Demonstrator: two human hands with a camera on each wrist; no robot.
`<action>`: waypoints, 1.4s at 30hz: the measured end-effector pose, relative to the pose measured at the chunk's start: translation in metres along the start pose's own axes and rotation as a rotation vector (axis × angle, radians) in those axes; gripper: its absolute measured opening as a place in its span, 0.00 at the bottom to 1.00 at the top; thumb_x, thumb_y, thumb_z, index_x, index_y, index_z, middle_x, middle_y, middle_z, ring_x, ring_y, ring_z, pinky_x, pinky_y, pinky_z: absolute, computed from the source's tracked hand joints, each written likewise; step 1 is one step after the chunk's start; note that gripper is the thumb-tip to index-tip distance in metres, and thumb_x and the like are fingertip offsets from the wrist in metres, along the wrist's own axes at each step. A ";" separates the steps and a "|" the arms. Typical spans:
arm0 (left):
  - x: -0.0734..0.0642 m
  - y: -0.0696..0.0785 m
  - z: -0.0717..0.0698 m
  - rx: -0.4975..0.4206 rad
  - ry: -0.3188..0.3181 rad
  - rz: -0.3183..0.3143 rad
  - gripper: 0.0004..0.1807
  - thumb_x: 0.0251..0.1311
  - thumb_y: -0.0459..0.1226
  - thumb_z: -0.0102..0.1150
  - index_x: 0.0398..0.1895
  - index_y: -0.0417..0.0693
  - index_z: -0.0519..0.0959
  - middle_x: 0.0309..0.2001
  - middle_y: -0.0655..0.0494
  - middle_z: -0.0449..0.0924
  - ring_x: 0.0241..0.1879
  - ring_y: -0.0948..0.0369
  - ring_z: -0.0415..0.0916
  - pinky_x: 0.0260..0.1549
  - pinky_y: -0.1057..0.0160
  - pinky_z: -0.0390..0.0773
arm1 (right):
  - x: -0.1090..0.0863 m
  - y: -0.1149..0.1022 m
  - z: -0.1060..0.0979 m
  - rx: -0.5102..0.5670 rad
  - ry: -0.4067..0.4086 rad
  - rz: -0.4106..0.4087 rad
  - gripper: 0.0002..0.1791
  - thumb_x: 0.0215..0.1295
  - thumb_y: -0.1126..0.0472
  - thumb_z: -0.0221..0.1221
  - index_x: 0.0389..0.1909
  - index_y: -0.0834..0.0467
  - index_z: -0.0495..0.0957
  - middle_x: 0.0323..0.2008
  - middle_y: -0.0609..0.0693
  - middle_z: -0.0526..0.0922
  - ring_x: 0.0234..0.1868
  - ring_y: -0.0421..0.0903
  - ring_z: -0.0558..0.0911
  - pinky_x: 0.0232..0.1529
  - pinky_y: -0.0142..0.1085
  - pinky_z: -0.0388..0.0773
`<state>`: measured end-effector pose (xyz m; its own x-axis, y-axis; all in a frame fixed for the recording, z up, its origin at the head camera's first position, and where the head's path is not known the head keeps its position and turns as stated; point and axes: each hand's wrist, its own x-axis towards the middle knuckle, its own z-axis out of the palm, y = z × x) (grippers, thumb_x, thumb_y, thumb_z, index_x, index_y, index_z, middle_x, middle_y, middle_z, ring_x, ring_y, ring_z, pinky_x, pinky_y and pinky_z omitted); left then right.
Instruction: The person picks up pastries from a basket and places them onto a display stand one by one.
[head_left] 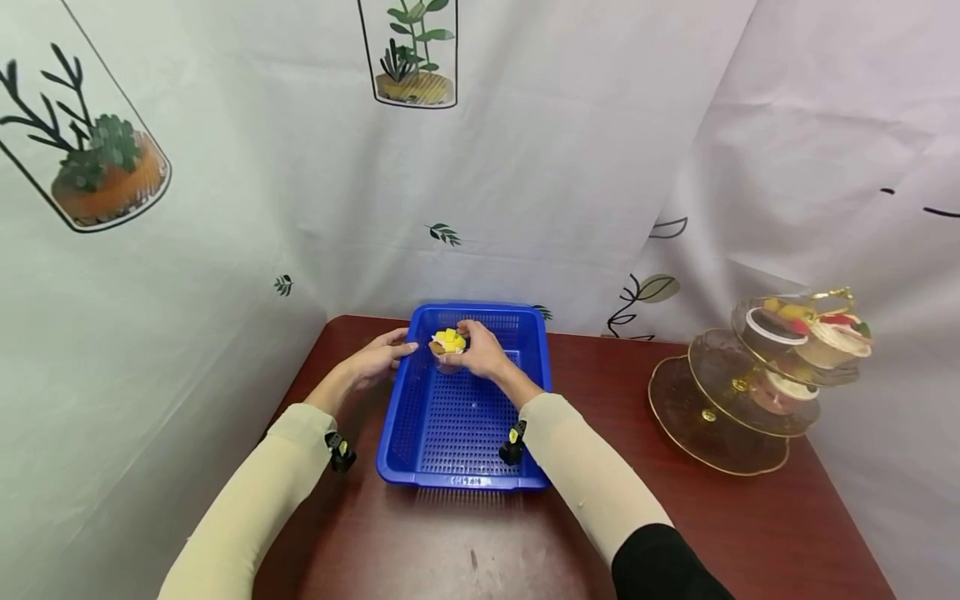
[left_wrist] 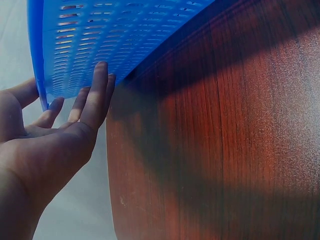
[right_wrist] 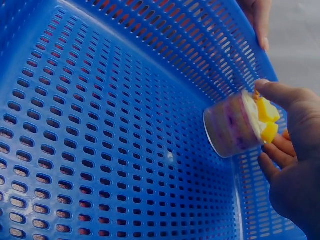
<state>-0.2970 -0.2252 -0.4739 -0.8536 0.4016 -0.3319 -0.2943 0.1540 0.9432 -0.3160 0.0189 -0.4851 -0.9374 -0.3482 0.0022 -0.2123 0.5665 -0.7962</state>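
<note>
A blue plastic basket (head_left: pixel 472 400) with perforated walls sits on the table. My right hand (head_left: pixel 483 350) reaches into its far left corner and grips a clear dessert cup (right_wrist: pixel 231 125) near the top, thumb on one side and fingers on the other. Layers of cream and purple show through the cup's side, and yellow cubes (head_left: pixel 450 340) top it. In the right wrist view the cup stands close to the basket floor. My left hand (head_left: pixel 378 358) holds the basket's left rim, thumb over the edge and fingers along the outer wall (left_wrist: pixel 95 45).
A three-tier glass stand (head_left: pixel 720 417) with gold edges is at the right of the brown table (head_left: pixel 592 417). Several dessert cups (head_left: pixel 776 325) sit on its upper tiers. A white patterned cloth (head_left: pixel 525 167) hangs behind the table and along its left side.
</note>
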 end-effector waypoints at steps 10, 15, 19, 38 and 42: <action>0.000 0.001 0.001 -0.010 0.005 -0.001 0.29 0.76 0.42 0.48 0.75 0.50 0.55 0.64 0.31 0.68 0.48 0.48 0.79 0.45 0.48 0.82 | -0.001 0.002 0.001 -0.039 -0.039 0.025 0.45 0.55 0.49 0.73 0.70 0.60 0.64 0.63 0.55 0.72 0.62 0.51 0.73 0.61 0.45 0.72; -0.001 0.002 0.001 0.007 0.009 -0.001 0.29 0.76 0.42 0.47 0.75 0.49 0.54 0.64 0.33 0.68 0.52 0.44 0.79 0.46 0.47 0.82 | 0.001 0.004 0.001 -0.019 -0.050 0.030 0.44 0.54 0.50 0.74 0.69 0.60 0.65 0.61 0.55 0.74 0.60 0.51 0.74 0.61 0.45 0.72; -0.002 0.002 0.002 -0.003 0.014 -0.007 0.28 0.76 0.41 0.47 0.75 0.50 0.55 0.64 0.33 0.69 0.51 0.45 0.79 0.46 0.46 0.82 | 0.001 0.005 0.003 -0.056 -0.059 0.018 0.43 0.54 0.51 0.74 0.67 0.59 0.67 0.59 0.54 0.75 0.59 0.50 0.75 0.61 0.44 0.72; -0.001 -0.001 0.001 -0.003 0.014 -0.012 0.29 0.75 0.41 0.49 0.75 0.49 0.55 0.65 0.32 0.68 0.55 0.41 0.77 0.45 0.47 0.82 | -0.002 0.006 0.009 -0.145 -0.111 0.026 0.41 0.53 0.51 0.75 0.66 0.58 0.68 0.60 0.54 0.74 0.58 0.50 0.75 0.60 0.43 0.73; -0.002 0.000 0.000 0.010 0.016 -0.002 0.30 0.75 0.42 0.49 0.75 0.48 0.55 0.63 0.34 0.70 0.53 0.42 0.78 0.46 0.46 0.82 | -0.002 0.006 0.009 -0.121 -0.114 0.031 0.42 0.51 0.52 0.76 0.65 0.58 0.68 0.59 0.53 0.75 0.58 0.49 0.76 0.60 0.43 0.73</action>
<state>-0.2954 -0.2254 -0.4729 -0.8597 0.3873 -0.3331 -0.2916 0.1634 0.9425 -0.3130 0.0160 -0.4952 -0.9082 -0.4076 -0.0951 -0.2222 0.6620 -0.7158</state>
